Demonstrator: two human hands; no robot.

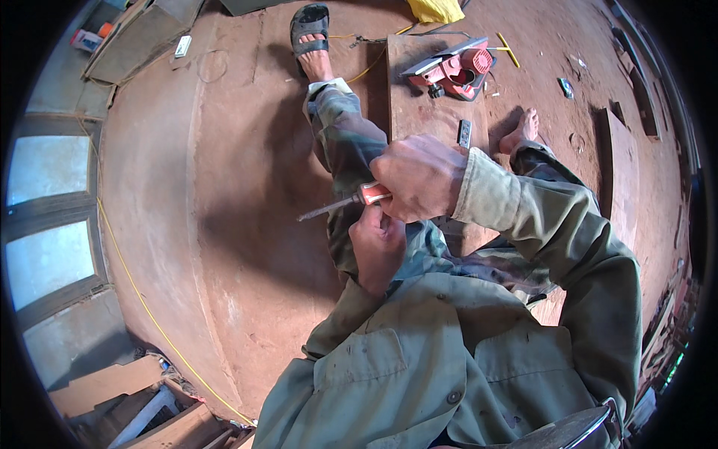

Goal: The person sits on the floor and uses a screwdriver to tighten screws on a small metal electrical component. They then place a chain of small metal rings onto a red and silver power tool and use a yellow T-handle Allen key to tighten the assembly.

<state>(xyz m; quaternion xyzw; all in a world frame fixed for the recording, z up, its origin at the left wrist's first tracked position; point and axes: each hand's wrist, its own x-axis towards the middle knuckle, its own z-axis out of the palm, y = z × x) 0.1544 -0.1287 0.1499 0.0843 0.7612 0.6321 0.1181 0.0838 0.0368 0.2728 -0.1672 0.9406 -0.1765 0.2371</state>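
My right hand (pixel 422 178) is closed around the red and white handle of a screwdriver (pixel 329 209), its dark shaft pointing left. Just below it, my left hand (pixel 378 243) is curled, with its thumb and fingertips up against the right hand near the handle. Whether anything sits in the left fingers is hidden. Both hands are over my camouflage trousers. Beyond them, a red power tool with a flat metal base, like an electric planer (pixel 456 71), lies on a wooden board (pixel 426 112). A small dark block with round marks (pixel 464 133) lies nearer on that board.
A yellow T-shaped tool (pixel 509 50) is beyond the planer, beside a yellow bag (pixel 436 10). A yellow cable (pixel 142 295) runs along the left floor. Wood offcuts (pixel 112 385) fill the lower left. Planks (pixel 619 172) lie at right. My sandalled foot (pixel 310 37) is stretched forward.
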